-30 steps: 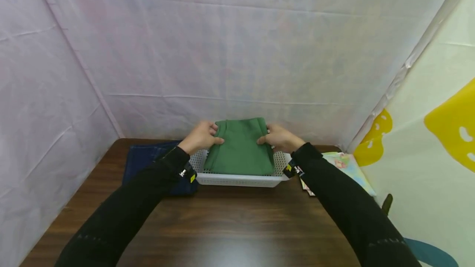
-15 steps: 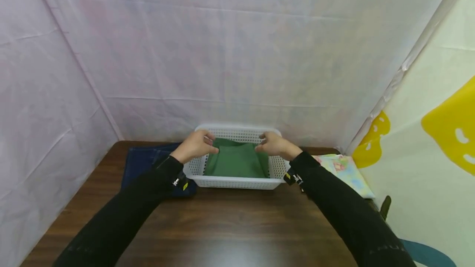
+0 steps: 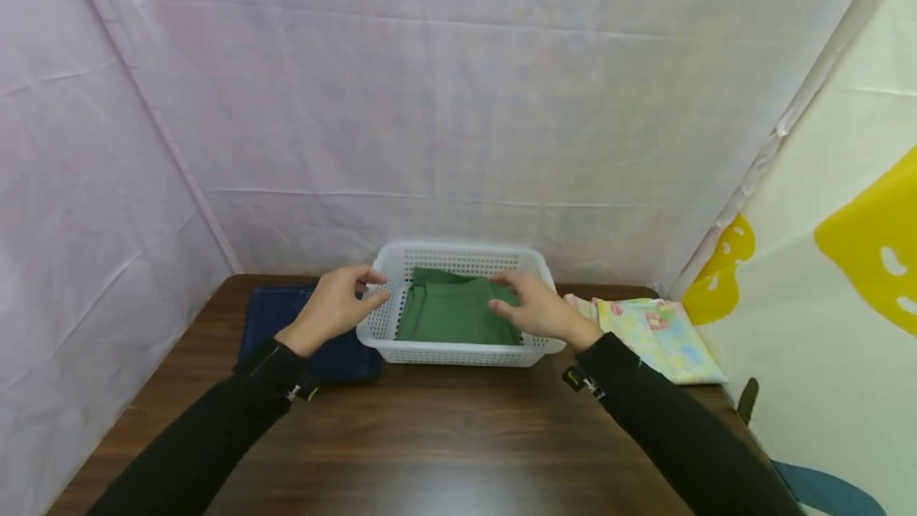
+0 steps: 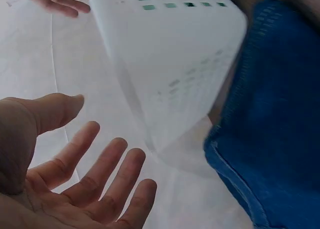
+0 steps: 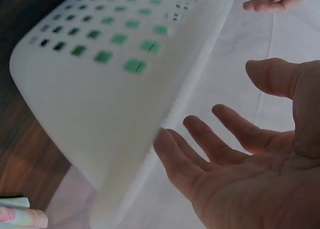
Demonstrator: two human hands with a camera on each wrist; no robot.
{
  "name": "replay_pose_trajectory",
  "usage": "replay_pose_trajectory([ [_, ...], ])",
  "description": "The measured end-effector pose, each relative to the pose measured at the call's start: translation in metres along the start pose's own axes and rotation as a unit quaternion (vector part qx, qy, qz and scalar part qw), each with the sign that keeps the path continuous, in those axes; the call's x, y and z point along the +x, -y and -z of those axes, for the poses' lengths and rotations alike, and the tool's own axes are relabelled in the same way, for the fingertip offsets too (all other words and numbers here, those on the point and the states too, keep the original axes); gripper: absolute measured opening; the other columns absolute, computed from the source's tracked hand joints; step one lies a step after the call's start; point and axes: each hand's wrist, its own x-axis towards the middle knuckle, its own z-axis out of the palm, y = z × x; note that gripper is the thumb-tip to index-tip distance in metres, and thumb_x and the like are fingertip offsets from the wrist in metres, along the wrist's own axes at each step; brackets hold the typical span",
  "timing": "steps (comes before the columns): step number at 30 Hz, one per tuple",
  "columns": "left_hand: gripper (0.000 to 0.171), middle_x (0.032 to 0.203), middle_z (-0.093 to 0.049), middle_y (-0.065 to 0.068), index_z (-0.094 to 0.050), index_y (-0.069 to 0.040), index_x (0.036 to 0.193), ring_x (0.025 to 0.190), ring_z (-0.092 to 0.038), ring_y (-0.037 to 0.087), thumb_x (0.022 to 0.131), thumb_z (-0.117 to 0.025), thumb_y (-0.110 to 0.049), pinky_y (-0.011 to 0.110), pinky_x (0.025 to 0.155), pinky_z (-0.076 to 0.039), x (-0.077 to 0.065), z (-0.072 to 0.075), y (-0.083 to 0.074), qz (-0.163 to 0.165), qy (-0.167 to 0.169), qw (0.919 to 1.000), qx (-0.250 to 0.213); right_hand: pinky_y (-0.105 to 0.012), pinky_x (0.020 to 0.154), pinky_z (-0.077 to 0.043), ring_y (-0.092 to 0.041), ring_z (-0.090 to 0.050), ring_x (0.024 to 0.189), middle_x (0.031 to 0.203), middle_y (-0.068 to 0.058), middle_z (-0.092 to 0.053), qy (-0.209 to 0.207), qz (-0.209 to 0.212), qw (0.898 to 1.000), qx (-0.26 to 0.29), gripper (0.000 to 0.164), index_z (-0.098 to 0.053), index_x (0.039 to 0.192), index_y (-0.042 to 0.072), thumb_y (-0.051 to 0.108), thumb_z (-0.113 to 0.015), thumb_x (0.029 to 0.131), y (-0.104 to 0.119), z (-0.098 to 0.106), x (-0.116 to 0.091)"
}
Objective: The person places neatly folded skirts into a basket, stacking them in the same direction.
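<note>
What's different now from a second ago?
The far end of the folded green cloth has come down into the white basket. The left hand and right hand have let go and drawn back, the left moving outward too. The blue denim and floral cloth stayed put.

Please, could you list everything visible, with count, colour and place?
folded cloth: 1, green, in basket
basket: 1, white, on table
folded denim: 1, blue, left of basket
patterned cloth: 1, pastel, right of basket
table: 1, brown, below
sheets: 3, pale, back and sides
patches: at least 2, yellow, right sheet
unclear items: 2, teal and dark, lower right
wrist devices: 2, black, at wrists
sleeves: 2, black, on arms
left hand: 1, basket's left end
right hand: 1, basket's right end
</note>
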Motion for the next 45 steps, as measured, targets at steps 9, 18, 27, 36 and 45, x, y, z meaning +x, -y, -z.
replay_pose_trajectory([
  [9, 0.039, 0.15, -0.074, 0.029, -0.073, -0.002, 0.148, 0.135, -0.074, 0.052, 0.12, -0.069, -0.027, 0.067, 0.103, -0.066, -0.029, 0.008, 0.036, 0.031, -0.055, 0.9978, 0.018, -0.068, 0.129, -0.053, -0.048, -0.061, 0.155, 0.167, -0.026, -0.062, -0.034, 0.067, 0.996, -0.053, 0.057, -0.056, 0.168, -0.001, 0.03, -0.068, 0.121, 0.012, -0.025, -0.015],
  [18, 0.064, 0.167, -0.052, 0.046, -0.064, 0.003, 0.161, 0.149, -0.053, 0.073, 0.111, -0.082, -0.032, 0.091, 0.114, -0.05, -0.036, 0.005, 0.089, 0.049, 0.011, 0.9923, 0.113, -0.063, 0.128, -0.056, -0.042, -0.062, 0.157, 0.172, -0.019, -0.06, -0.045, 0.104, 0.991, -0.071, 0.06, -0.056, 0.17, 0.008, 0.036, -0.071, 0.119, 0.022, -0.044, -0.027],
  [27, 0.074, 0.176, -0.038, 0.047, -0.065, -0.007, 0.166, 0.151, -0.044, 0.082, 0.107, -0.086, -0.047, 0.097, 0.112, -0.044, -0.042, 0.009, 0.118, 0.044, 0.101, 0.9808, 0.161, -0.057, 0.126, -0.058, -0.037, -0.06, 0.161, 0.176, -0.015, -0.058, -0.053, 0.154, 0.979, -0.124, 0.062, -0.057, 0.171, 0.011, 0.039, -0.074, 0.118, 0.031, -0.063, -0.034],
  [36, 0.071, 0.177, -0.041, 0.042, -0.068, -0.013, 0.163, 0.148, -0.046, 0.082, 0.106, -0.085, -0.052, 0.1, 0.1, -0.048, -0.058, 0.016, 0.121, 0.019, 0.117, 0.9781, 0.171, -0.056, 0.139, -0.047, -0.034, -0.051, 0.169, 0.18, -0.009, -0.054, -0.039, 0.185, 0.971, -0.143, 0.062, -0.055, 0.173, 0.018, 0.044, -0.07, 0.119, 0.034, -0.079, -0.038],
  [45, 0.071, 0.176, -0.042, 0.04, -0.07, -0.016, 0.163, 0.144, -0.051, 0.079, 0.106, -0.085, -0.055, 0.096, 0.094, -0.053, -0.085, 0.025, 0.13, -0.001, 0.121, 0.9788, 0.165, -0.059, 0.142, -0.042, -0.035, -0.045, 0.174, 0.182, -0.011, -0.052, -0.03, 0.243, 0.958, -0.149, 0.06, -0.055, 0.172, 0.019, 0.042, -0.071, 0.119, 0.044, -0.089, -0.042],
])
